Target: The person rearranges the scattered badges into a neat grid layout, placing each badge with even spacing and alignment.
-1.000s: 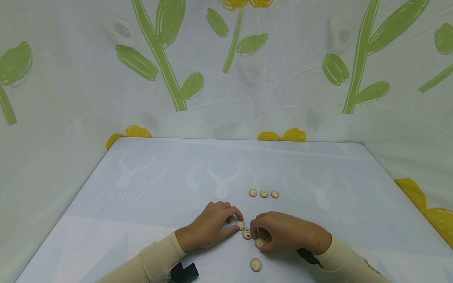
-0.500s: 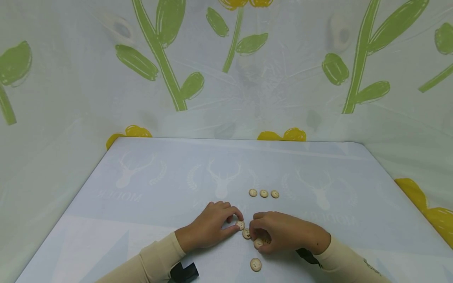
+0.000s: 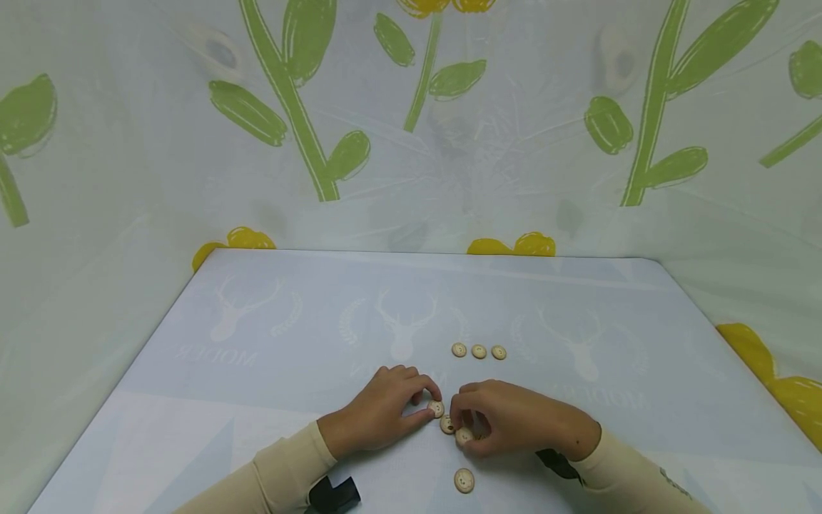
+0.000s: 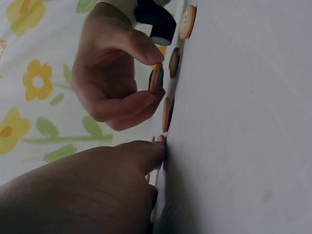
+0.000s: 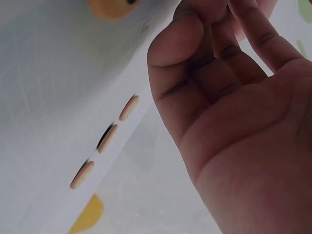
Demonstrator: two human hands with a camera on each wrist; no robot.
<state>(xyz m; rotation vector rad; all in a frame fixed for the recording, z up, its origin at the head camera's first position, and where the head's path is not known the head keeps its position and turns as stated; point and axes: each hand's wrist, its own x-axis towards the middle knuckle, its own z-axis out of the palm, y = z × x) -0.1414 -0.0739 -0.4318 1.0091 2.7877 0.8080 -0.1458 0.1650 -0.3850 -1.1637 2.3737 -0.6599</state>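
Observation:
My left hand rests on the table and pinches a round wooden button between thumb and index finger. To the right, my right hand pinches another wooden button at its rim; the left wrist view has it just above the table, tilted on edge. Between the two hands lies a third button, partly covered by the right fingers. Under the right hand, one more button lies on the table, mostly hidden in the head view. Nearer the person lies a single button.
Three wooden buttons form a row farther back on the pale, deer-printed table. A curtain with green leaves and yellow flowers hangs behind the table's far edge. Dark wrist-worn gear sits under the left sleeve.
My right hand has shifted slightly left and away from the person, bringing its button closer to the one between the hands. My left hand and the other buttons stay put.

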